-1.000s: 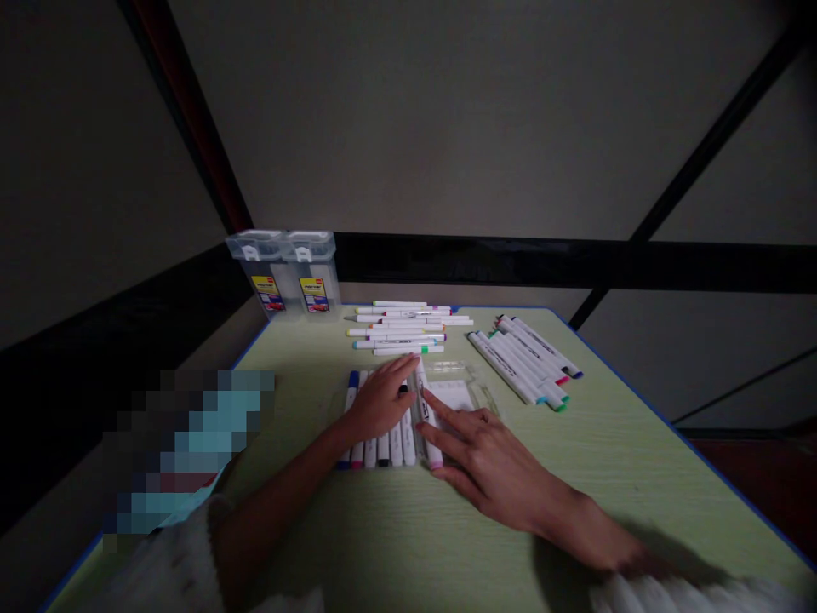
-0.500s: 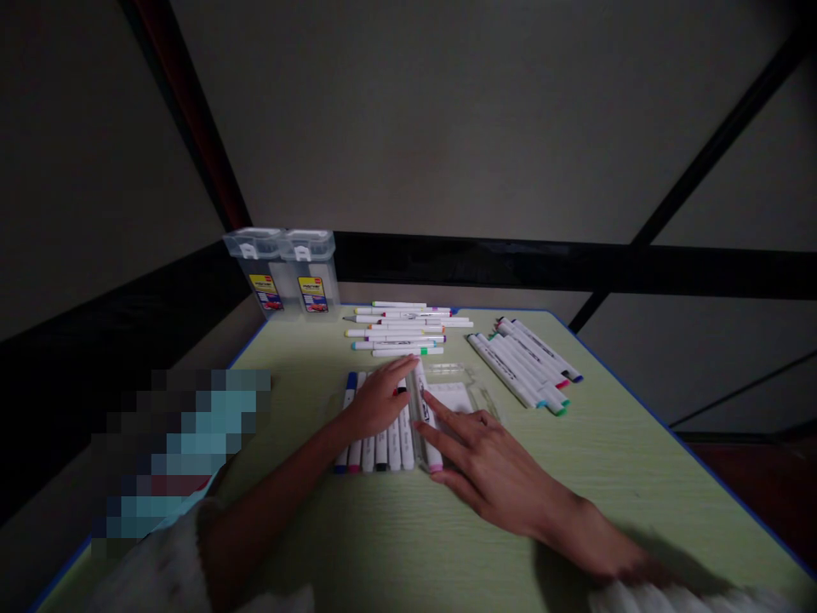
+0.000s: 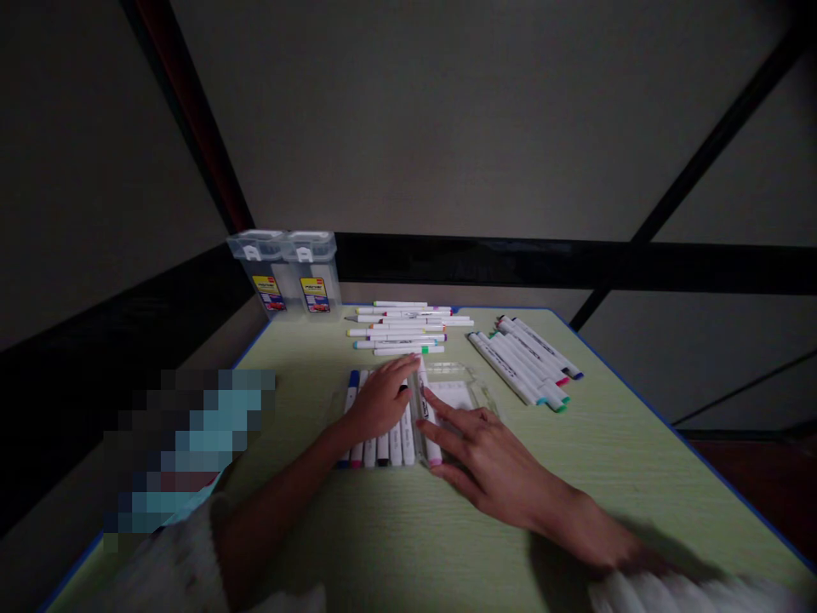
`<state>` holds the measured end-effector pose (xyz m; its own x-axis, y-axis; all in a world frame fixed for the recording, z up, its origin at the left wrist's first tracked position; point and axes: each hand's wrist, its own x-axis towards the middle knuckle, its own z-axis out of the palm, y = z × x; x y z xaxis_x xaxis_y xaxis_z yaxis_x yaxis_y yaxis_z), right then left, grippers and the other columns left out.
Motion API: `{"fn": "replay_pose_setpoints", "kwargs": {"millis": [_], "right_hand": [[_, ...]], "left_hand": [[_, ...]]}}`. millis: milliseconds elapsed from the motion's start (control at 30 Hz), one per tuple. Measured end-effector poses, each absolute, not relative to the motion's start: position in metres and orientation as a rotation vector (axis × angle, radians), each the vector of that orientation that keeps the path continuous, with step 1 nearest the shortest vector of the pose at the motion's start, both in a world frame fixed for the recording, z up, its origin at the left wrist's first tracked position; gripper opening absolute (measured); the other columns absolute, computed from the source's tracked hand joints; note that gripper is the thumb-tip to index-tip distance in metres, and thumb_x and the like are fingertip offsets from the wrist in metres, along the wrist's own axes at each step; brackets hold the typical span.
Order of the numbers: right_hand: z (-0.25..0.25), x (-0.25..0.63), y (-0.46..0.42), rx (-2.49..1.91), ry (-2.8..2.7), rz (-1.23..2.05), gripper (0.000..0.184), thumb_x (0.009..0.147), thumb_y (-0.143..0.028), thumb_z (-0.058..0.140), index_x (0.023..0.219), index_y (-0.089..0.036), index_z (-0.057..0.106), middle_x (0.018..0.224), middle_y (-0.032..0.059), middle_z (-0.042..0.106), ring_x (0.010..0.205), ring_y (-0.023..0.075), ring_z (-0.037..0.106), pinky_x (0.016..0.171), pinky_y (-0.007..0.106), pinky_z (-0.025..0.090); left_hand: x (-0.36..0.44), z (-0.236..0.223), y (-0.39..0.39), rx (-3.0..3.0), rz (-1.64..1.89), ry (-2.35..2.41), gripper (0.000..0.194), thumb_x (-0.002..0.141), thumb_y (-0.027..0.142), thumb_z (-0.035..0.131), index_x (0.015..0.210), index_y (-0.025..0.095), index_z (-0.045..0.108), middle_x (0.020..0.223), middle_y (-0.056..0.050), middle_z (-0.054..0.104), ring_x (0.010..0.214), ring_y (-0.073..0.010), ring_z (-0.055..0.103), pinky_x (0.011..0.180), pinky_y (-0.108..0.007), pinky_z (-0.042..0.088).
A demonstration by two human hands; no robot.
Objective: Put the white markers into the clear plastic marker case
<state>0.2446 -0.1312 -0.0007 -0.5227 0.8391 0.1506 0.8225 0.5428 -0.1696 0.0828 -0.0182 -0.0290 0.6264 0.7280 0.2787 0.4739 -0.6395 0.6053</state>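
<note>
A white marker (image 3: 429,432) with a pink end lies lengthwise in a clear plastic case (image 3: 482,396). My left hand (image 3: 380,398) reaches over the case with fingers stretched out, its fingertips at the marker's far end. From the right, my right hand (image 3: 494,460) rests spread fingertips along the same marker, the thumb near its pink end. Left of it, several white markers (image 3: 396,438) with blue, pink, grey and black ends lie side by side in the case. My left hand covers part of them.
Several loose markers (image 3: 408,328) lie across the table's far side. Another group of markers (image 3: 523,362) lies slantwise at the right. Two clear lidded boxes (image 3: 314,277) stand at the far left corner. A blurred turquoise patch (image 3: 210,426) is at the left edge of the table (image 3: 638,451).
The view has shifted very slightly. Both hands keep nearly the same places on the pink-ended marker.
</note>
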Motion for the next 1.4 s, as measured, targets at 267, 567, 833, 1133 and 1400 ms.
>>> {"fn": "replay_pose_setpoints", "kwargs": {"millis": [267,567,833,1133,1400], "right_hand": [[0.001,0.244,-0.132,-1.395,-2.590,0.096,0.039,0.087,-0.035,0.038,0.122,-0.019,0.044,0.138,0.0158,0.027,0.110,0.0273,0.046,0.083,0.044,0.037],[0.005,0.232,-0.139,-1.386,-2.607,0.157,0.042,0.086,-0.039,0.038,0.123,-0.020,0.043,0.137,0.0162,0.029,0.111,0.0283,0.044,0.086,0.046,0.036],[0.002,0.233,-0.139,-1.357,-2.597,0.124,0.042,0.085,-0.037,0.041,0.123,-0.019,0.044,0.135,0.0177,0.031,0.114,0.0277,0.042,0.087,0.043,0.038],[0.000,0.235,-0.137,-1.277,-2.614,0.111,0.044,0.083,-0.037,0.045,0.122,-0.017,0.045,0.137,0.0193,0.028,0.112,0.0278,0.044,0.086,0.042,0.038],[0.001,0.236,-0.137,-1.245,-2.612,0.067,0.044,0.082,-0.035,0.047,0.121,-0.015,0.047,0.137,0.0193,0.029,0.107,0.0278,0.048,0.085,0.043,0.040]], "left_hand": [[0.083,-0.025,-0.022,2.426,0.624,1.002,0.046,0.074,0.012,0.044,0.121,0.017,0.042,0.132,-0.008,0.041,0.123,-0.0197,0.034,0.102,-0.041,0.028],[0.075,-0.024,-0.019,2.373,0.779,1.047,0.035,0.072,0.004,0.038,0.098,0.015,0.056,0.121,-0.008,0.053,0.114,-0.0170,0.045,0.099,-0.036,0.033],[0.075,-0.018,-0.023,2.359,0.760,1.032,0.038,0.069,0.002,0.041,0.100,0.017,0.057,0.117,-0.004,0.056,0.110,-0.0169,0.047,0.097,-0.035,0.035],[0.072,-0.024,-0.019,2.229,0.824,1.036,0.035,0.069,0.003,0.045,0.100,0.016,0.057,0.111,-0.005,0.059,0.107,-0.0159,0.050,0.096,-0.032,0.036],[0.072,-0.023,-0.020,2.127,0.886,1.103,0.038,0.069,0.002,0.043,0.102,0.015,0.055,0.109,-0.006,0.059,0.103,-0.0169,0.052,0.090,-0.034,0.041]]}}
